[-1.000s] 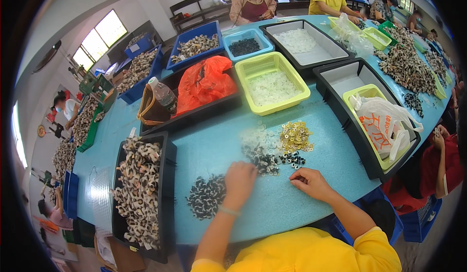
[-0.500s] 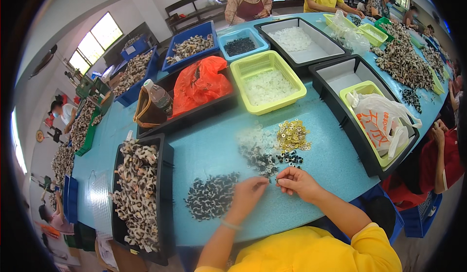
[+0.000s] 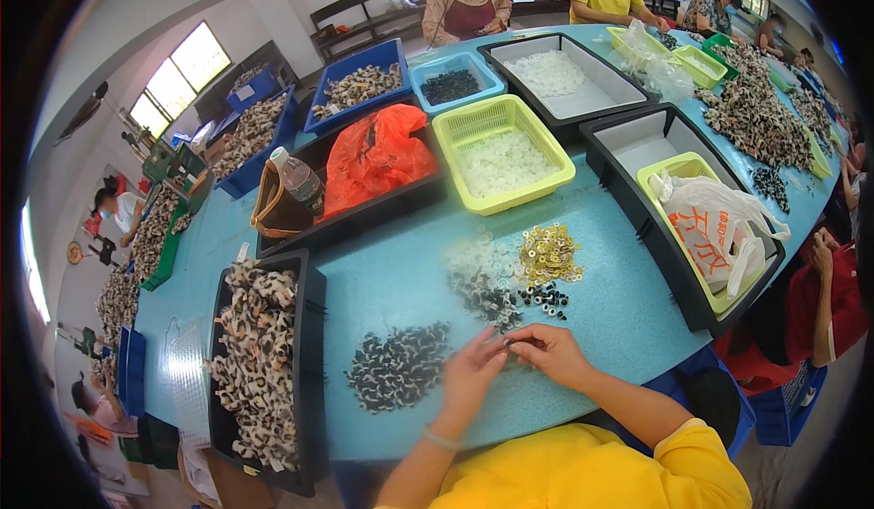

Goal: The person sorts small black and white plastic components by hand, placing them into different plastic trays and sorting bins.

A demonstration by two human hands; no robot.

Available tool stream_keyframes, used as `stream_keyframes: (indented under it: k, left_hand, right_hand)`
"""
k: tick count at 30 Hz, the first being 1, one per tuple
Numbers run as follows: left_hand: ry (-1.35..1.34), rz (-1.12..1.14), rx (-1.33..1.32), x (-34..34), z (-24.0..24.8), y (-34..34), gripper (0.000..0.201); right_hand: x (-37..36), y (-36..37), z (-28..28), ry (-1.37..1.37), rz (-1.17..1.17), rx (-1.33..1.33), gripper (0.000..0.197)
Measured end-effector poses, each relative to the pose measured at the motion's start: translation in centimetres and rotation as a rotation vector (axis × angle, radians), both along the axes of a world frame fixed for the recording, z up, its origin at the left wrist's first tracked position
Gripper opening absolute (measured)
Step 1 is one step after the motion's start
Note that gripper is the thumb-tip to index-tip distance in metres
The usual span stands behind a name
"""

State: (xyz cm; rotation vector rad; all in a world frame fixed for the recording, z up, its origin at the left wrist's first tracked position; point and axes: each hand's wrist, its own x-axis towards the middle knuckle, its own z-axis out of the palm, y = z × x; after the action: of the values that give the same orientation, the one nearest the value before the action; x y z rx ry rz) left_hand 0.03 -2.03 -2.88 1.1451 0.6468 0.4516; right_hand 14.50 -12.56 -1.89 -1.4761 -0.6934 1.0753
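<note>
My left hand (image 3: 472,368) and my right hand (image 3: 553,356) meet above the blue table, fingertips pressed together. A small dark piece (image 3: 506,341) is pinched between them, too small to make out fully. Just beyond lie small black parts with pale rings (image 3: 546,299), a heap of yellow ring-shaped pieces (image 3: 551,252) and a blurred patch of clear and dark pieces (image 3: 487,286). A pile of small black-and-white pieces (image 3: 398,366) spreads to the left of my left hand.
A black tray of black-and-cream fuzzy pieces (image 3: 314,327) stands left. Ahead are a yellow basket of translucent pieces (image 3: 503,203) and a red plastic bag (image 3: 378,158) beside a bottle (image 3: 299,181). Right, a black tray (image 3: 628,208) holds a white bag (image 3: 719,227). Other people sit around the table.
My hands have come together from slightly apart, the left moving right and up, the right shifting a little left. Fingertips now meet around the small dark piece.
</note>
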Motion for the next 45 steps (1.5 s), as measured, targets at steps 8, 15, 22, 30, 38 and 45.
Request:
stream_keyframes:
  k: [8, 15, 22, 30, 38, 45]
  left_hand:
    - [0.016, 0.049, -0.121, -0.6, -0.1, -2.2, 0.041]
    - [0.283, 0.042, 0.627, -2.5, -0.6, 0.7, 0.019]
    - [0.437, 0.073, 1.523, -3.2, 1.8, 3.7, 0.014]
    - [0.310, -0.015, 1.460, 0.8, 0.0, 2.0, 0.013]
    - [0.237, 0.025, 1.159, 0.1, -0.4, 1.6, 0.017]
    - [0.040, -0.074, -0.140, -0.5, 0.3, 0.8, 0.024]
  right_hand:
    - [-1.1, -0.7, -0.7, -0.623, -0.060, 0.180, 0.019]
    - [-0.4, -2.2, -0.3, -0.410, 0.034, 0.078, 0.019]
    - [5.6, -2.4, -0.7, -1.020, -0.133, -0.203, 0.016]
    - [5.3, -2.8, -0.3, -1.041, -0.061, -0.194, 0.012]
    - [3.6, -3.1, 1.6, -0.602, 0.027, -0.011, 0.016]
    - [0.5, -1.9, 0.5, 0.139, 0.068, 0.004, 0.017]
